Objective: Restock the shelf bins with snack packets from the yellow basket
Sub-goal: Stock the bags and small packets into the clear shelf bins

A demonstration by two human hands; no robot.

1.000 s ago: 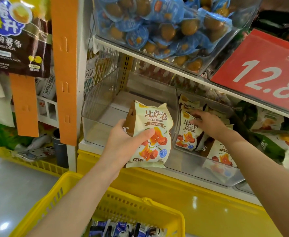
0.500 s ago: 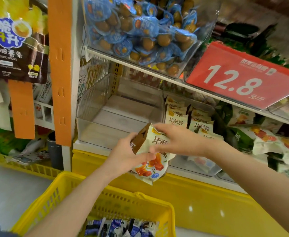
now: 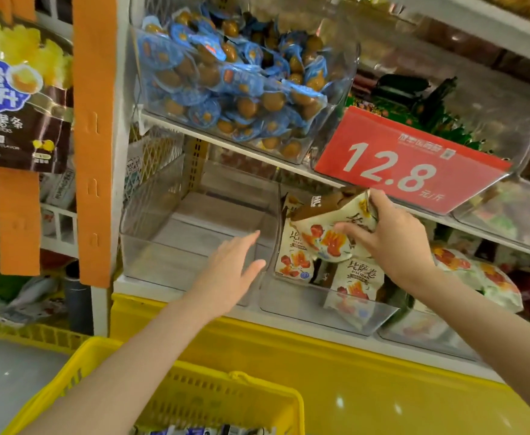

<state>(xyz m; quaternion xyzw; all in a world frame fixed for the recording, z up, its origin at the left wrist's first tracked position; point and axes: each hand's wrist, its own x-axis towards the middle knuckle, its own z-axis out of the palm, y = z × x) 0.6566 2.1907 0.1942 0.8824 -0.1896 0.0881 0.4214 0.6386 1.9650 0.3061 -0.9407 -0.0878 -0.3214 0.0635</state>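
Observation:
My right hand grips a cream snack packet with brown top and orange pictures, tilted over the clear bin on the lower shelf. Several packets of the same kind lie in that bin. My left hand hovers with straight fingers, holding nothing, in front of the neighbouring clear bin, which has nothing in it. The yellow basket sits below, near the bottom edge, with blue and white packets just showing inside.
A clear bin of blue-wrapped round snacks fills the shelf above. A red 12.8 price sign hangs just above my right hand. Green and white packets sit in bins to the right. An orange hanging strip and hanging bags are at the left.
My right hand took the packet from my left hand and carried it right and up over the stocked bin. My left hand let go and opened.

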